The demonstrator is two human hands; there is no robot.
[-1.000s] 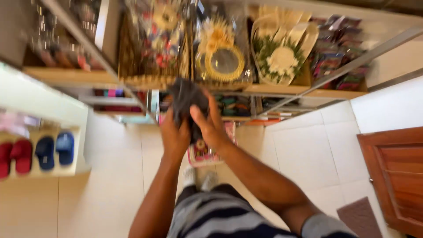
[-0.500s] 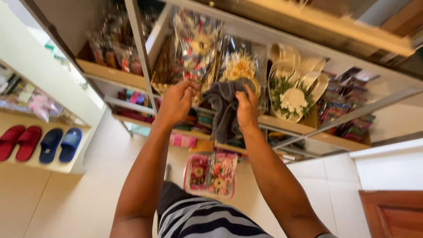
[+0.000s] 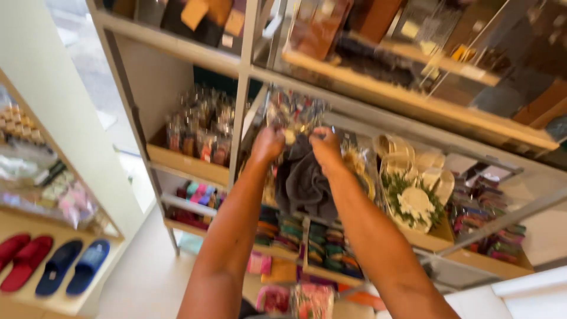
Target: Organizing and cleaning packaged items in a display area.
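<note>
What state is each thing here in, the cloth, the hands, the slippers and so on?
Dark grey cloth: hanging bunched, gripped at its top.
Left hand: closed on the cloth.
Right hand: closed on the cloth.
Wrapped gift basket: leaning on the shelf.
Red slippers: lying flat in a pair.
Blue slippers: lying flat, paired.

Dark grey cloth (image 3: 304, 183) soft and matt, glossy clear plastic wrap on gift packets (image 3: 295, 115), smooth pale metal shelf frame (image 3: 239, 118), matt light wooden shelf boards (image 3: 189, 165), velvety cloth slippers (image 3: 59, 266)

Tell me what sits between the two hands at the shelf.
In the head view, a dark grey cloth hangs between the left hand and right hand, held by both.
</note>
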